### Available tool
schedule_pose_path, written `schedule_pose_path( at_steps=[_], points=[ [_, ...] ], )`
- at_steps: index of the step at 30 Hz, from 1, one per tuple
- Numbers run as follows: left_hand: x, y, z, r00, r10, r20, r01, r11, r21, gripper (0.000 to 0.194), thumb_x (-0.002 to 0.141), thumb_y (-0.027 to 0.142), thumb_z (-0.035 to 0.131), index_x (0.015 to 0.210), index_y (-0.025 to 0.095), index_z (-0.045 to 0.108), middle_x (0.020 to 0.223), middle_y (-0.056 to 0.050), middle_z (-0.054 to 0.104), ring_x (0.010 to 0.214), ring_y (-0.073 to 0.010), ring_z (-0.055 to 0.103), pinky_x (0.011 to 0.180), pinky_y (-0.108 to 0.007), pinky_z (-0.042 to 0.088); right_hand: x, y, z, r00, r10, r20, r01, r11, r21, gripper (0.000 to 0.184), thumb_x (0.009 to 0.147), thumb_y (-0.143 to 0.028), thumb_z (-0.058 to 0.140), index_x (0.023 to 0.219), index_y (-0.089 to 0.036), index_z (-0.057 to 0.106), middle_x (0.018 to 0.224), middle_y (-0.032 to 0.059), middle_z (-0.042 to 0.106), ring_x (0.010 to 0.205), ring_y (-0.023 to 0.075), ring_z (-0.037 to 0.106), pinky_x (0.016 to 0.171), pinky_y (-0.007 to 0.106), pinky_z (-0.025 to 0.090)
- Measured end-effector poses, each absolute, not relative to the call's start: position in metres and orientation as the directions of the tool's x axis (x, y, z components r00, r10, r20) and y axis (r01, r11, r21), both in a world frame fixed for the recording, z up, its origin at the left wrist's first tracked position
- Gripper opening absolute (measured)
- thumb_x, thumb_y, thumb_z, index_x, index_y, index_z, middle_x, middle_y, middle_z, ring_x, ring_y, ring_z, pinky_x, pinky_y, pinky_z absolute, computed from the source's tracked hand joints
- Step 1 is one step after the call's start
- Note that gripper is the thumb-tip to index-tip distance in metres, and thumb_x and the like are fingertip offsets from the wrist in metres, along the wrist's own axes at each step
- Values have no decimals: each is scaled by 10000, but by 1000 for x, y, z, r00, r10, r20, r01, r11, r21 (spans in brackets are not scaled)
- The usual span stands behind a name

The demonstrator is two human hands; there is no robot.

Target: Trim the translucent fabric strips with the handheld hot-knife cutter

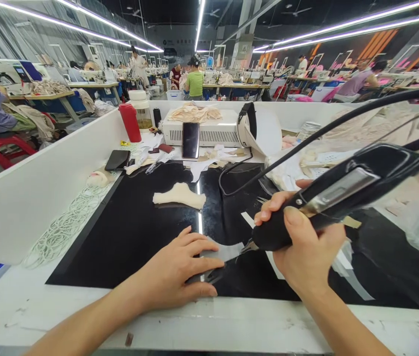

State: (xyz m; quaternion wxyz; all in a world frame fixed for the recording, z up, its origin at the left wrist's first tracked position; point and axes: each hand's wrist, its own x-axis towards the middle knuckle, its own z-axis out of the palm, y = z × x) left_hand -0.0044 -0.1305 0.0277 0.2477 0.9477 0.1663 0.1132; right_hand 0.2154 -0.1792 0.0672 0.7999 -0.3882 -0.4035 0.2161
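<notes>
My right hand (302,242) is closed around a black corded hand tool (343,193), its thin tip pointing down at a dark piece of fabric (227,252) on the black mat (120,232). My left hand (179,272) lies flat on that fabric with its fingers spread, just left of the tool's tip. A cream-coloured fabric piece (179,195) lies on the mat farther back.
A white box unit (209,129) with a phone (190,140) leaning on it stands at the back. A red bottle (130,122), a black wallet (117,159) and a pile of white loops (64,227) sit left. Other people work at distant tables.
</notes>
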Motion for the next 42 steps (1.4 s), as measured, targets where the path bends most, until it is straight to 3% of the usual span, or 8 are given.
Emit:
schedule_pose_path(
  at_steps=[12, 15, 18, 22, 25, 29, 35, 42],
  points=[
    [0, -121, 15, 655, 713, 252, 450, -635, 628, 210, 1023, 281, 588, 1200, 214, 680, 1258, -81, 631, 1164, -225, 641, 1058, -378, 528, 235, -180, 64, 496, 629, 598, 293, 528, -797, 382, 893, -409, 757, 1229, -275, 633, 1096, 35, 699, 927, 230, 682, 864, 415, 562],
    [5, -120, 16, 665, 708, 237, 468, -642, 607, 169, 982, 241, 639, 1142, 202, 679, 1229, -83, 627, 1162, -242, 622, 1059, -407, 510, 237, -185, 63, 571, 475, 670, 370, 580, -726, 475, 847, -343, 804, 1299, -315, 662, 1198, 45, 668, 1079, 251, 642, 964, 432, 528],
    [9, -120, 17, 656, 728, 200, 470, -601, 647, 121, 933, 202, 681, 1054, 206, 678, 1192, -74, 622, 1141, -254, 605, 1051, -434, 489, 237, -199, 62, 632, 275, 725, 451, 630, -632, 326, 867, -246, 776, 1176, -336, 726, 1030, 38, 680, 924, 247, 644, 889, 440, 537],
    [15, -119, 17, 645, 742, 184, 448, -562, 695, 28, 926, 180, 658, 922, 200, 676, 1159, -70, 636, 1102, -248, 602, 1025, -430, 469, 234, -213, 54, 143, 538, 831, 583, 632, -510, 121, 935, -212, 647, 995, -276, 731, 790, 21, 724, 666, 211, 686, 605, 344, 574],
    [17, -119, 18, 630, 754, 187, 416, -531, 738, 37, 912, 181, 657, 882, 195, 673, 1115, -64, 670, 1082, -239, 605, 1026, -409, 453, 232, -208, 37, -112, 614, 781, 634, 649, -419, 260, 986, -254, 597, 1231, -292, 675, 1012, 38, 784, 864, 219, 764, 728, 330, 639],
    [12, -119, 22, 612, 778, 145, 351, -431, 831, 61, 927, 233, 622, 916, 192, 667, 978, -26, 700, 934, -182, 628, 923, -324, 486, 228, -190, 7, -181, 765, 618, 687, 548, -477, 411, 1056, -338, 501, 1466, -354, 505, 1346, 55, 700, 1213, 224, 693, 991, 378, 603],
    [-1, -112, 23, 589, 808, 3, 253, -189, 949, 186, 925, 359, 606, 887, 182, 565, 669, 61, 522, 564, -87, 430, 560, -214, 358, 223, -179, -1, -193, 874, 446, 659, 452, -601, 280, 1059, -416, 484, 1322, -357, 558, 1071, 2, 735, 947, 174, 731, 809, 275, 614],
    [-6, -96, 19, 513, 858, -30, 195, -83, 977, 371, 878, 514, 645, 1024, 185, 554, 645, 79, 487, 514, -88, 451, 507, -205, 346, 205, -158, 18, -189, 868, 458, 643, 462, -611, 205, 1053, -311, 487, 929, -285, 648, 888, -22, 707, 768, 146, 680, 703, 235, 549]
  ],
)
